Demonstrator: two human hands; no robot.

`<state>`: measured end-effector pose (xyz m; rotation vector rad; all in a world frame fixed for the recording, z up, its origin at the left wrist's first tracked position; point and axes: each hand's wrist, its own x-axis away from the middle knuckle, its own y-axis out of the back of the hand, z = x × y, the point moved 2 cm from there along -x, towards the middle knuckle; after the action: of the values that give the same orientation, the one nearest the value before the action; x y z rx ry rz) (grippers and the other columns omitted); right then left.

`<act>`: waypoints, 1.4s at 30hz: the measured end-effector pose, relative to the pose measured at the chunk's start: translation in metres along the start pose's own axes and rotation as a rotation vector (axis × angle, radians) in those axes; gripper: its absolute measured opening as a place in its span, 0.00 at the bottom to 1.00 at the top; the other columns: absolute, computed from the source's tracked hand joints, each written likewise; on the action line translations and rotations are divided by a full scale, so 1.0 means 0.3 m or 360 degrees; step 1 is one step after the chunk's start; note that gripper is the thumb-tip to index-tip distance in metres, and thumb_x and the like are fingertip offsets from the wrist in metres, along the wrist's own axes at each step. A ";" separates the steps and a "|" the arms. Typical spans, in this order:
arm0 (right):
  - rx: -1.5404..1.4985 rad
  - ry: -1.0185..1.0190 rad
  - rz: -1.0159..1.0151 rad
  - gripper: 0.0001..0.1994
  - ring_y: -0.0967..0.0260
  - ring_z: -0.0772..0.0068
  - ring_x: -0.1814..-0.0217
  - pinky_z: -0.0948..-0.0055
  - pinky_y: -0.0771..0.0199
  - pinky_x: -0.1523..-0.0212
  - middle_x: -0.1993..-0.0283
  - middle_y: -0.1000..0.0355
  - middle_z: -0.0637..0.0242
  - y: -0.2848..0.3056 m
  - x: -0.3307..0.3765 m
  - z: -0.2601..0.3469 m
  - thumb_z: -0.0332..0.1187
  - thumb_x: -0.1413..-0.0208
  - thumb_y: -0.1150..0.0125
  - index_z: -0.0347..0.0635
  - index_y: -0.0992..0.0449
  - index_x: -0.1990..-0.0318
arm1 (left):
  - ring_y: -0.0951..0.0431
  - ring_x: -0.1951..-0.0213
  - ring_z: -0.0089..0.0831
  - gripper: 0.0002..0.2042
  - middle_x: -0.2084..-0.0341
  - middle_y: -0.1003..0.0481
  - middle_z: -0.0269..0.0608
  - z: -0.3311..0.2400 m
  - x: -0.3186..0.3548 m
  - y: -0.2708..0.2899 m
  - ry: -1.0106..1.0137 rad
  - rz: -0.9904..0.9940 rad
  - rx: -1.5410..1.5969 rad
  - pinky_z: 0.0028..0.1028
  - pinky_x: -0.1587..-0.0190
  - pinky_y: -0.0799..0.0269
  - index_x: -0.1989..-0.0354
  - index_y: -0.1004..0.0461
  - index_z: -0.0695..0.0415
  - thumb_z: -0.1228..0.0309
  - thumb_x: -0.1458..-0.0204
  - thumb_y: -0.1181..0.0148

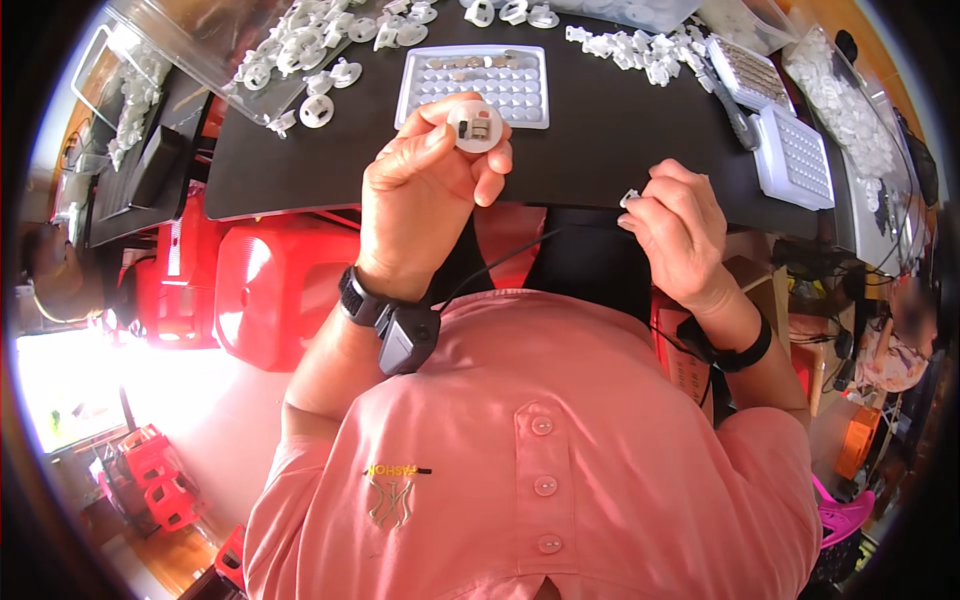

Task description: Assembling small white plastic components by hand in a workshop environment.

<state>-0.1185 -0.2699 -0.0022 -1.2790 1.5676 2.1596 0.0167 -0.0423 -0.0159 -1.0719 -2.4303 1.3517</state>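
My left hand [415, 190] is raised over the table's near edge, its thumb and fingers closed round a round white plastic housing [466, 113]. Small metallic and dark pieces sit inside that housing, which faces up toward me. To the right, my right hand [680, 225] pinches a small white plastic piece [629, 198] between thumb and fingertips, apart from the housing. Its exact shape is too small to tell. Just beyond my left hand lies a white tray [543, 118] with rows of round pockets. Several small metallic parts lie in its far rows.
Loose round white housings [300, 45] lie at the far left of the dark table [300, 165]. Small white pieces [650, 55] are heaped at the far right, near a dark-handled tool [737, 120] and a second pocketed tray [795, 160]. Red stools [270, 290] stand below left.
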 end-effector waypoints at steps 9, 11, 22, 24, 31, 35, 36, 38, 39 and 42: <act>-0.1387 -0.1074 -0.0444 0.03 0.27 0.79 0.69 0.80 0.29 0.68 0.70 0.26 0.70 -0.100 -0.249 0.049 0.18 0.45 0.34 0.34 0.22 0.65 | 0.22 0.61 0.36 0.17 0.55 0.23 0.56 0.005 -0.005 0.009 0.0024 0.0031 -0.0023 0.28 0.65 0.30 0.48 0.25 0.65 0.71 0.43 0.37; -0.1450 -0.1019 -0.0434 0.02 0.25 0.78 0.68 0.80 0.27 0.69 0.69 0.26 0.69 -0.121 -0.308 0.062 0.18 0.44 0.35 0.33 0.22 0.66 | 0.22 0.61 0.36 0.16 0.57 0.22 0.54 0.002 -0.001 0.002 0.0025 0.0012 -0.0003 0.28 0.64 0.29 0.48 0.25 0.66 0.72 0.43 0.38; -0.1823 -0.1066 -0.0243 0.04 0.26 0.76 0.73 0.76 0.18 0.75 0.67 0.31 0.65 -0.172 -0.367 0.087 0.18 0.45 0.35 0.29 0.24 0.70 | 0.21 0.62 0.37 0.12 0.57 0.22 0.49 0.001 0.006 0.001 0.0010 -0.0026 0.0000 0.29 0.66 0.28 0.48 0.25 0.65 0.73 0.37 0.43; -0.1828 -0.1075 -0.0235 0.04 0.26 0.76 0.73 0.76 0.18 0.75 0.67 0.31 0.65 -0.175 -0.366 0.090 0.18 0.45 0.35 0.29 0.24 0.71 | 0.21 0.62 0.37 0.12 0.56 0.22 0.48 0.002 0.005 0.008 0.0016 -0.0022 -0.0011 0.29 0.66 0.28 0.48 0.25 0.65 0.73 0.37 0.43; -0.1505 -0.0859 -0.0296 0.05 0.25 0.76 0.76 0.77 0.23 0.77 0.67 0.31 0.65 -0.179 -0.361 0.100 0.17 0.44 0.37 0.29 0.27 0.71 | 0.20 0.62 0.38 0.11 0.56 0.22 0.49 0.004 0.003 0.013 0.0025 -0.0038 0.0014 0.30 0.66 0.27 0.49 0.24 0.65 0.74 0.37 0.43; -0.1435 -0.0753 -0.0328 0.06 0.25 0.75 0.76 0.77 0.25 0.77 0.68 0.31 0.65 -0.199 -0.346 0.095 0.17 0.44 0.37 0.31 0.28 0.70 | 0.20 0.62 0.38 0.11 0.57 0.22 0.49 0.003 0.005 0.010 0.0035 -0.0043 0.0053 0.30 0.66 0.26 0.50 0.24 0.65 0.76 0.37 0.43; -0.1378 -0.0703 -0.0325 0.06 0.25 0.75 0.76 0.77 0.26 0.76 0.69 0.32 0.65 -0.200 -0.343 0.092 0.17 0.45 0.37 0.32 0.28 0.70 | 0.20 0.63 0.38 0.11 0.57 0.22 0.49 0.003 0.005 0.010 0.0032 -0.0025 0.0061 0.30 0.66 0.25 0.50 0.24 0.65 0.76 0.38 0.43; -0.1321 -0.0651 -0.0321 0.06 0.25 0.75 0.77 0.77 0.27 0.76 0.69 0.32 0.65 -0.200 -0.344 0.086 0.17 0.46 0.36 0.33 0.28 0.70 | 0.19 0.63 0.38 0.11 0.57 0.22 0.49 0.003 0.006 0.011 0.0027 -0.0008 0.0069 0.31 0.66 0.25 0.49 0.24 0.65 0.76 0.38 0.43; -0.1273 -0.0597 -0.0328 0.06 0.25 0.75 0.77 0.77 0.27 0.76 0.70 0.32 0.65 -0.197 -0.348 0.085 0.17 0.46 0.36 0.33 0.28 0.70 | 0.19 0.63 0.38 0.11 0.57 0.22 0.49 0.003 0.007 0.011 0.0023 -0.0007 0.0070 0.31 0.66 0.25 0.50 0.24 0.65 0.76 0.38 0.43; -0.1277 -0.0589 -0.0288 0.06 0.25 0.76 0.77 0.77 0.28 0.76 0.72 0.31 0.66 -0.197 -0.347 0.073 0.17 0.46 0.36 0.34 0.28 0.70 | 0.19 0.63 0.38 0.10 0.57 0.22 0.49 0.002 0.008 0.011 0.0020 -0.0002 0.0054 0.31 0.66 0.25 0.50 0.24 0.66 0.76 0.38 0.43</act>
<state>-0.0317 -0.1925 0.0338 -1.0174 0.4180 2.7860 0.0163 -0.0401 -0.0193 -1.0674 -2.3900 1.3759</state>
